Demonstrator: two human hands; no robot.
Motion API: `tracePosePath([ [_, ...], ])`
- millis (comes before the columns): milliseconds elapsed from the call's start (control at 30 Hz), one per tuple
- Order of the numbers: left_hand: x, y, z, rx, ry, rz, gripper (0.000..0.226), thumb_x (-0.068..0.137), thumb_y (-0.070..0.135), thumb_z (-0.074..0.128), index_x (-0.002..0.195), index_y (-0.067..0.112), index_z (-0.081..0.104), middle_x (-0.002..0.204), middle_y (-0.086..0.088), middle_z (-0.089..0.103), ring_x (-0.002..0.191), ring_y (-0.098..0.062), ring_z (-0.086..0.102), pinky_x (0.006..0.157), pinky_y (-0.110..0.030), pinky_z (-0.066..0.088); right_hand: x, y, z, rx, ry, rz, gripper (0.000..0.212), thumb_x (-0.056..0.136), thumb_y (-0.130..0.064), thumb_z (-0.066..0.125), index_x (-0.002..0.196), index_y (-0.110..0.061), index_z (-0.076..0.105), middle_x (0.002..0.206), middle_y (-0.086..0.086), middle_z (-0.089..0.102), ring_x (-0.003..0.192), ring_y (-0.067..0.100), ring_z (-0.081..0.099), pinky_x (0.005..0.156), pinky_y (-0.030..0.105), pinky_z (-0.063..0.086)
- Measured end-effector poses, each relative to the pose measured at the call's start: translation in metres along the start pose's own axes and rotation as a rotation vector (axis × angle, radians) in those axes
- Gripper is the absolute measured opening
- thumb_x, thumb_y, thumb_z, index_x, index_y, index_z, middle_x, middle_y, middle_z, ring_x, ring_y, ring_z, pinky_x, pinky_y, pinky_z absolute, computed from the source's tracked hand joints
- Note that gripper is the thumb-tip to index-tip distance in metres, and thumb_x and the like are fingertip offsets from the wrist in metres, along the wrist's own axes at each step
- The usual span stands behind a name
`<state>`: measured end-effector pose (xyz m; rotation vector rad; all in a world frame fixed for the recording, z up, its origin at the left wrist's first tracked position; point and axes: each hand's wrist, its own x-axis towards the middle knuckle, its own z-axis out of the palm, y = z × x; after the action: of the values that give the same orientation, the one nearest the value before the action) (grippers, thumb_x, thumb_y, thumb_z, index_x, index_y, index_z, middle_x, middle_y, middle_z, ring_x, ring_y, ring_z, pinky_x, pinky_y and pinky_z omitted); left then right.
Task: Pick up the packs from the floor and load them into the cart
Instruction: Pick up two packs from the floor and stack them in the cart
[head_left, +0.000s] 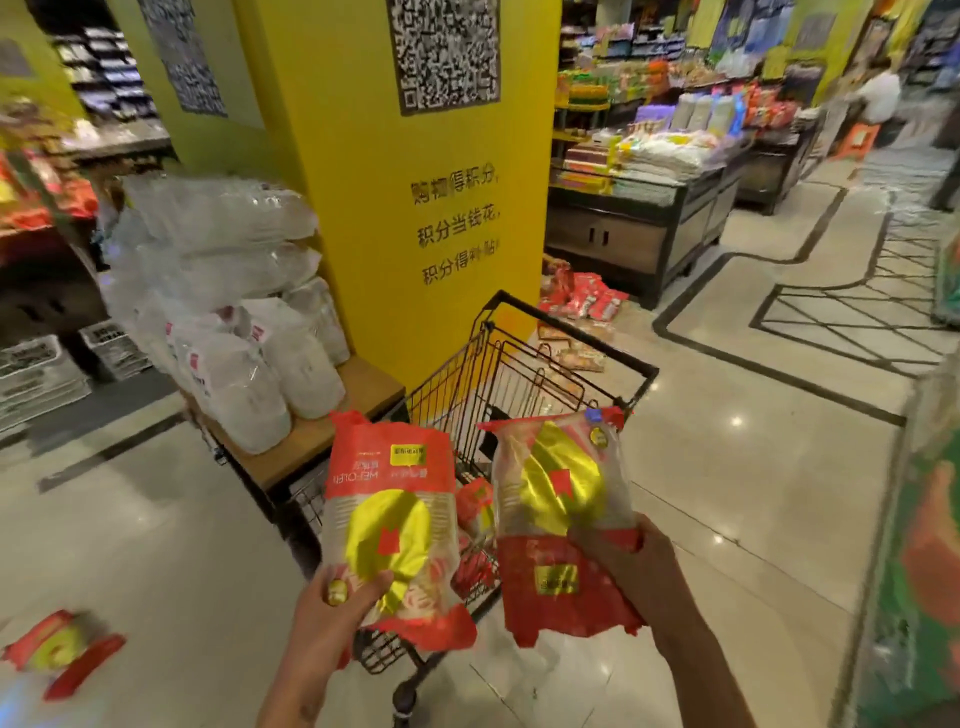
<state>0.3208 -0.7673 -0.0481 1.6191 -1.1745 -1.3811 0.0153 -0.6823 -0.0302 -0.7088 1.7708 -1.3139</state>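
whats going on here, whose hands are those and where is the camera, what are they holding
There is no machine: a person wears a camera on the head, looking forward and down, so the hands are their own. This is a shop aisle. The left hand grips one red pack, and the right hand grips another pack. Both are held above a wire cart, which already has red packs inside. One more pack lies on the floor at the left, and others lie beyond the cart by the yellow pillar.

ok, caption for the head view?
Each hand, left and right, holds a pack over the cart.
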Motion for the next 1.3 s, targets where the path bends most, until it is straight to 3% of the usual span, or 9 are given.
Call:
tracePosePath([
  [133,0.037,-0.007,0.029,0.004,0.051,-0.106,0.073,0.065,0.051,0.088,0.119,0.014,0.056,0.071,-0.010,0.064,0.045,-0.018,0.049,0.048,-0.037,0.052,0.085,-0.002,0.003,-0.044,-0.123,0.039,0.062,0.047,-0.051,0.086,0.098,-0.020,0.068,0.080,-0.001,0.078,0.065,0.012,0.074,0.052,0.022,0.055],
  [300,0.071,-0.010,0.061,-0.042,0.180,-0.241,0.051,0.078,0.038,0.083,0.114,0.014,0.057,0.067,-0.010,0.062,0.044,-0.017,0.048,0.044,-0.023,0.037,0.180,0.001,0.017,-0.121,-0.267,0.123,0.067,0.043,-0.053,0.088,0.100,-0.022,0.070,0.084,-0.001,0.078,0.080,0.021,0.075,0.077,0.042,0.062],
  [400,0.084,-0.015,0.070,-0.073,0.221,-0.315,0.053,0.076,0.046,0.082,0.111,0.013,0.059,0.052,-0.012,0.055,0.040,-0.018,0.041,0.047,-0.026,0.034,0.222,0.002,0.035,-0.139,-0.292,0.165,0.059,0.049,-0.040,0.084,0.099,-0.013,0.070,0.078,0.004,0.076,0.070,0.022,0.074,0.062,0.036,0.060],
  [533,0.123,-0.032,0.069,-0.115,0.316,-0.406,0.065,0.063,0.056,0.087,0.111,0.018,0.065,0.080,-0.017,0.074,0.046,-0.016,0.054,0.047,-0.025,0.041,0.285,0.012,0.069,-0.152,-0.348,0.260,0.048,0.057,-0.021,0.095,0.097,-0.009,0.072,0.069,0.002,0.076,0.058,0.019,0.073,0.047,0.026,0.054],
  [667,0.174,-0.048,0.065,-0.097,0.337,-0.497,0.049,0.071,0.047,0.083,0.104,0.015,0.063,0.069,-0.028,0.067,0.048,-0.021,0.048,0.045,-0.023,0.036,0.340,0.025,0.102,-0.234,-0.351,0.296,0.057,0.049,-0.039,0.087,0.098,-0.018,0.068,0.080,0.005,0.077,0.067,0.024,0.075,0.051,0.028,0.055],
  [833,0.241,-0.094,0.061,-0.100,0.369,-0.539,0.043,0.072,0.042,0.086,0.103,0.026,0.062,0.103,-0.005,0.073,0.093,-0.022,0.069,0.082,-0.038,0.054,0.402,0.062,0.137,-0.307,-0.367,0.277,0.069,0.040,-0.044,0.090,0.098,-0.014,0.070,0.086,0.007,0.077,0.070,0.018,0.074,0.055,0.026,0.056],
  [1100,0.304,-0.202,0.071,-0.158,0.325,-0.727,0.030,0.081,0.017,0.081,0.105,0.015,0.063,0.097,-0.014,0.075,0.072,-0.021,0.071,0.059,-0.028,0.054,0.487,0.175,0.171,-0.441,-0.423,0.484,0.048,0.065,-0.027,0.093,0.103,-0.010,0.068,0.079,0.005,0.078,0.067,0.020,0.076,0.051,0.027,0.057],
  [1200,0.319,-0.234,0.074,-0.143,0.335,-0.784,0.024,0.082,0.005,0.078,0.090,0.014,0.057,0.112,-0.021,0.070,0.096,-0.031,0.069,0.080,-0.036,0.054,0.511,0.216,0.174,-0.531,-0.467,0.547,0.045,0.070,-0.028,0.091,0.106,-0.011,0.068,0.087,0.008,0.078,0.077,0.025,0.077,0.065,0.035,0.061],
  [1300,0.332,-0.260,0.070,-0.156,0.274,-0.872,0.031,0.089,0.013,0.073,0.113,0.012,0.052,0.116,-0.015,0.063,0.103,-0.028,0.062,0.086,-0.035,0.048,0.529,0.247,0.173,-0.623,-0.527,0.576,0.053,0.066,-0.038,0.092,0.108,-0.014,0.070,0.094,0.008,0.078,0.085,0.026,0.076,0.078,0.041,0.062],
])
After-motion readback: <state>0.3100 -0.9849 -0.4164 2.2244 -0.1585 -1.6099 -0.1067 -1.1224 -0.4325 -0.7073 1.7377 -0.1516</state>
